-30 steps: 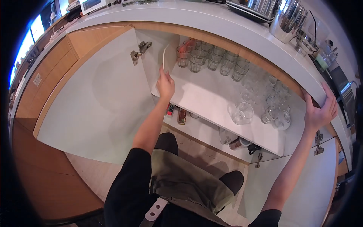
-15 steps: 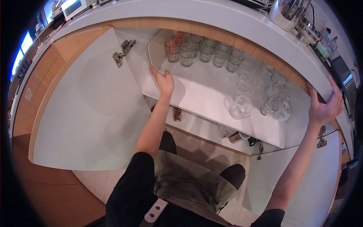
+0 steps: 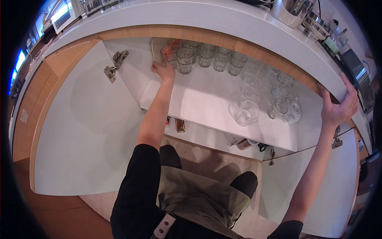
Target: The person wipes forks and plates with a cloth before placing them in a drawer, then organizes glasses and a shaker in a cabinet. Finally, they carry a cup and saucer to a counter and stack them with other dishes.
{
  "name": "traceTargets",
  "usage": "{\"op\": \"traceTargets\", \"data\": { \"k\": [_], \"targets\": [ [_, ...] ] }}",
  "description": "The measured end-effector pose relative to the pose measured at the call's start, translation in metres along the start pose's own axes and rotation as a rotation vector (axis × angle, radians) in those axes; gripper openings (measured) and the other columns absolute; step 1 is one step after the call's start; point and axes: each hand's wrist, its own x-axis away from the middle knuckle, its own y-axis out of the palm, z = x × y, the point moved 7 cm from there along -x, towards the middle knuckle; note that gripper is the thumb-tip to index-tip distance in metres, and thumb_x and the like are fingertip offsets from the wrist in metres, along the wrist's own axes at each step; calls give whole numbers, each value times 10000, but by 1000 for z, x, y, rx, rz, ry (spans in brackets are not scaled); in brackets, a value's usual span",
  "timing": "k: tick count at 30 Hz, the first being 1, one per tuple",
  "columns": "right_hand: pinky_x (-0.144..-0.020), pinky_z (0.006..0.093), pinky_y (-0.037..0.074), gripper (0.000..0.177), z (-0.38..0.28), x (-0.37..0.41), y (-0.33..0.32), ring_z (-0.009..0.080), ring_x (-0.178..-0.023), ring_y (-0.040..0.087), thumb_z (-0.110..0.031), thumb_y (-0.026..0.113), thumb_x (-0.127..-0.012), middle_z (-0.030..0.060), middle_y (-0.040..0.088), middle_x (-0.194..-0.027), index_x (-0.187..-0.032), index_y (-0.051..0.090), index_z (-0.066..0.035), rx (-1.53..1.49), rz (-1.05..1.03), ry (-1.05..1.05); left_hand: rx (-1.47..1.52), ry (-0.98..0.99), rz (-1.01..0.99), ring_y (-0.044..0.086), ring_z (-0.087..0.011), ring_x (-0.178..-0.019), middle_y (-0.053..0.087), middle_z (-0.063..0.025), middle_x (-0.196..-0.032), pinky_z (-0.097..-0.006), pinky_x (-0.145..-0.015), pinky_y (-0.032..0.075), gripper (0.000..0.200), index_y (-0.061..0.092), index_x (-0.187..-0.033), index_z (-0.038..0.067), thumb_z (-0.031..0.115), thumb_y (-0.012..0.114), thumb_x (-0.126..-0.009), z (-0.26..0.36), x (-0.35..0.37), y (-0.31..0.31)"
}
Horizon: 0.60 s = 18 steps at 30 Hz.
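Inside the cabinet, my left hand (image 3: 164,72) reaches to the back left of the shelf (image 3: 199,93). Its fingers are apart, right by the front drinking glass (image 3: 168,59) with something red showing in it, and beside the cream-coloured panel (image 3: 156,51). More clear tumblers (image 3: 185,61) stand upright in rows to the right of it. My right hand (image 3: 339,109) grips the edge of the countertop (image 3: 274,34), fingers on top and thumb underneath.
Glass cups and a jug (image 3: 247,113) stand on the shelf's right side. The left cabinet door (image 3: 79,123) and the right door (image 3: 310,187) hang wide. A lower shelf holds a small box (image 3: 180,125). A metal container (image 3: 292,12) sits on the counter.
My left hand has moved deeper into the cabinet, up to the leftmost glasses. The view has shifted slightly. My right hand stays on the countertop edge.
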Motion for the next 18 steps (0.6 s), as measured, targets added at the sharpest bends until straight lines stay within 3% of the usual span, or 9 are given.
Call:
{"op": "traceTargets", "data": {
  "k": [5,8,11,14,18],
  "targets": [
    [-993,342,377,590,-1,0,1,216,-1070,615,-393,897,-688,-12,694,-1134,-1183,690,-149,5,-2,2,10,12,-72,380,-453,-1387,285,-336,-1497,-433,-1120,364,669,303,-1440,-110,130,630,-908,0,-15,12],
    [-991,347,377,592,1,1,2,218,-1073,612,-396,896,-688,-5,690,-1125,-1186,691,-151,21,-4,-18,112,-54,-128,419,-456,-1361,342,-318,-1479,-444,-1095,394,672,354,-1429,-64,148,681,-882,-8,-16,16],
    [-987,351,376,602,-1,0,1,221,-1075,608,-408,894,-688,0,683,-1128,-1194,691,-153,35,-6,-28,41,134,-149,455,-455,-1319,463,-288,-1393,-445,-1085,404,707,387,-1410,-36,128,745,-823,-17,-13,15],
    [-984,352,375,596,5,2,3,221,-1080,601,-395,892,-692,-2,678,-1133,-1199,693,-155,39,-21,-33,-335,212,-49,537,-440,-1208,553,-258,-1272,-440,-1047,436,738,432,-1350,-25,114,829,-743,-24,-4,7],
    [-988,340,362,617,5,2,4,200,-1071,604,-394,901,-646,-37,684,-1127,-1174,687,-158,55,-18,-36,-277,156,-133,534,-413,-1189,551,-237,-1248,-445,-1049,421,746,471,-1267,-9,119,899,-670,-32,-13,3]
  ]
}}
